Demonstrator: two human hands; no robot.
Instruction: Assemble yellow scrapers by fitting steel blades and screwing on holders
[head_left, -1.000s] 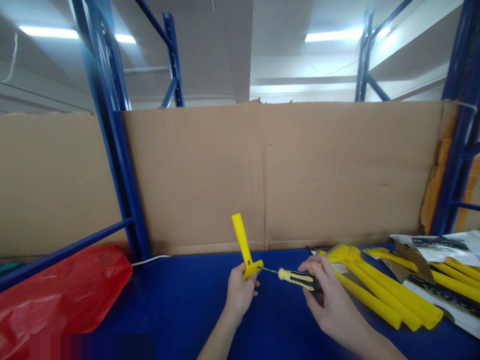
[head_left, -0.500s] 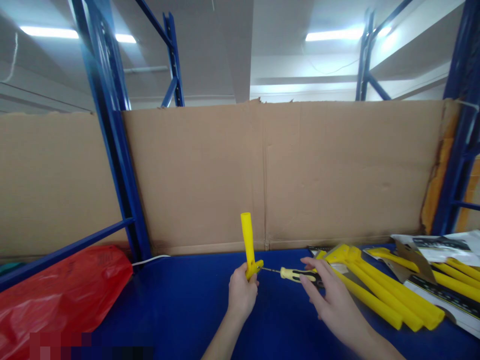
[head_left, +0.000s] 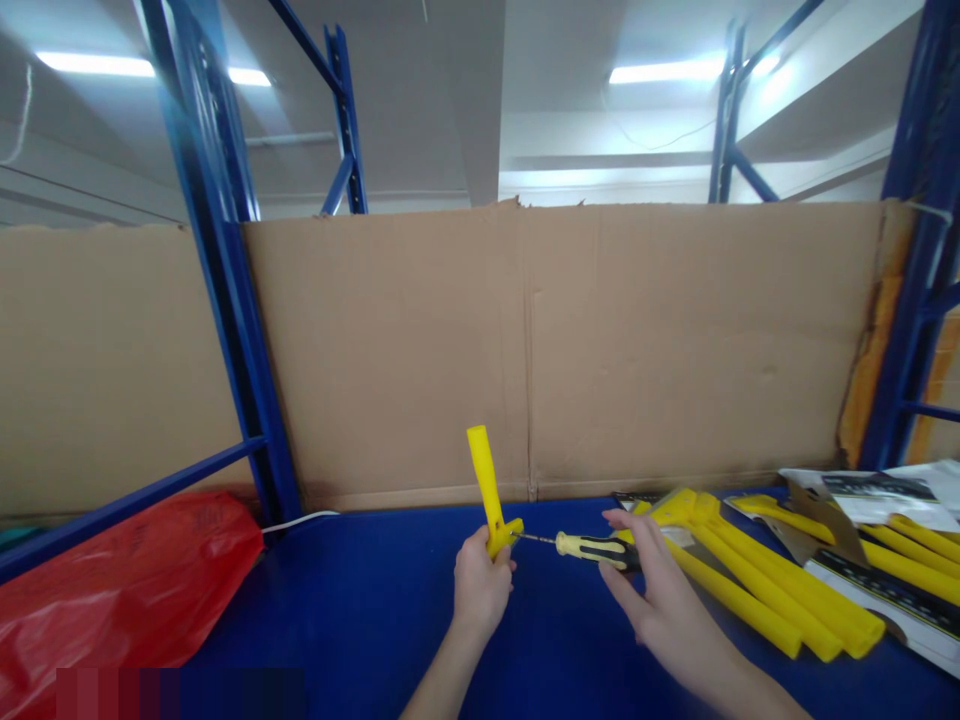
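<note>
My left hand (head_left: 481,590) is closed around the lower end of a yellow plastic handle (head_left: 486,480), whose tube points up and leans slightly left. A short stub at its base faces right. Against that stub rests the thin shaft of a screwdriver (head_left: 592,548) with a cream and black grip, lying nearly level. My right hand (head_left: 671,600) has the butt of that grip between thumb and fingers, the hold loose. The exact contact at the shaft's tip is too small to make out.
Several yellow tubular handles (head_left: 780,575) lie piled at the right, beside white and black packaging (head_left: 892,600). A red plastic bag (head_left: 142,580) is at the left on the blue table surface (head_left: 360,610). Cardboard (head_left: 397,350) stands along the back between blue posts (head_left: 217,250).
The yellow handle's upper end has tilted to the left. The screwdriver has shifted slightly left with it, and my right hand still holds its grip loosely.
</note>
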